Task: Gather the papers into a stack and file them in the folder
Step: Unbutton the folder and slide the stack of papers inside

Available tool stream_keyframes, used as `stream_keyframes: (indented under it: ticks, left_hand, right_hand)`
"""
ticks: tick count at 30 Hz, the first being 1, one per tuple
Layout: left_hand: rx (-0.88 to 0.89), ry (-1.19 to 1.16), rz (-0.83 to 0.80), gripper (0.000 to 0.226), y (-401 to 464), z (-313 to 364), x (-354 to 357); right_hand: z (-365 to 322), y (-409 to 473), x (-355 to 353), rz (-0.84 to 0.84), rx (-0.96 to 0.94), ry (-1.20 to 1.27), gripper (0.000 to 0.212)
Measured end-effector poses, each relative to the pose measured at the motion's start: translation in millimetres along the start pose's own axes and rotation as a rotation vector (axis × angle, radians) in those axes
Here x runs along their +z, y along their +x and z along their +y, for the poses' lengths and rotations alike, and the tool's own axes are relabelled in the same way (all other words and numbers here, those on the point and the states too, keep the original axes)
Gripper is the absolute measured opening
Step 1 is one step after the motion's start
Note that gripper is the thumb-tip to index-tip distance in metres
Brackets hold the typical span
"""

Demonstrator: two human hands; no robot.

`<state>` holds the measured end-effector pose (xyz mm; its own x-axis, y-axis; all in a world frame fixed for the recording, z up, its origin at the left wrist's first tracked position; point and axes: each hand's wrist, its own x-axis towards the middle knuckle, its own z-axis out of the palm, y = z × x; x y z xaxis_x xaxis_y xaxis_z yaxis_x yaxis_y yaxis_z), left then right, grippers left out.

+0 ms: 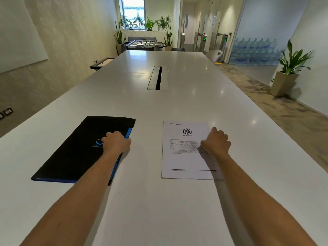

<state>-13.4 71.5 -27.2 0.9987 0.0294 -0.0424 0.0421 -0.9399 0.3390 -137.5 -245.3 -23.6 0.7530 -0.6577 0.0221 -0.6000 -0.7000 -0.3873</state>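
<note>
The left hand lay curled on the closed, matte black folder at lower left. Right of centre, the right hand pressed curled fingers onto the flat printed papers; glossy white table.

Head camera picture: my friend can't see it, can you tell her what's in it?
A person's left hand rests on the right edge of a closed black folder, and their right hand presses on the right side of a printed paper lying beside it. Both lie apart on a long white table in an office with potted plants.
</note>
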Motion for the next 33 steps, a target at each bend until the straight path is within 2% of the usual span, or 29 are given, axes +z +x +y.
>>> stream_keyframes:
  ticks: [4,7,11,13,16,18,21,25,31,33]
  left_hand:
    - [0.046,-0.043,-0.086,0.018,14.1,-11.2,-15.1]
    - [0.153,-0.073,-0.125,0.033,17.5,-26.7,-16.4]
    - [0.303,-0.289,-0.102,0.039,18.4,-43.2,-4.2]
    - [0.324,-0.234,-0.017,0.037,18.6,-50.2,2.0]
    - [0.275,0.067,0.067,0.049,16.5,-61.4,15.6]
    - [0.245,0.095,0.068,0.052,13.1,-59.6,22.6]
    - [0.214,0.041,0.057,0.05,7.1,-43.1,25.6]
    - [0.17,-0.132,0.018,0.048,-1.2,-22.1,24.4]
    - [0.209,-0.241,-0.084,0.053,-15.1,4.2,24.8]
    - [0.255,-0.208,-0.097,0.053,-18.3,7.8,26.7]
  right_hand:
    - [-5.2,-5.5,-1.0,0.114,-0.058,0.015,0.048]
    - [-28.6,-14.3,4.6,0.187,-0.18,0.174,0.05]
    - [-84.5,-36.1,25.6,0.075,-0.373,0.325,0.042]
    - [-113.5,-50.4,39.7,-0.006,-0.472,0.346,0.039]
    - [-147.1,-73.2,61.9,-0.094,-0.599,0.327,0.037]
    - [-159.6,-84.9,74.3,-0.129,-0.651,0.297,0.036]
    - [-165.9,-94.1,87.7,-0.139,-0.693,0.264,0.032]
    - [-166.3,-91.7,91.8,-0.068,-0.715,0.235,0.026]
    - [-166.3,-77.1,90.9,0.001,-0.734,0.117,0.025]
    - [-164.4,-72.8,92.2,-0.002,-0.74,0.043,0.026]
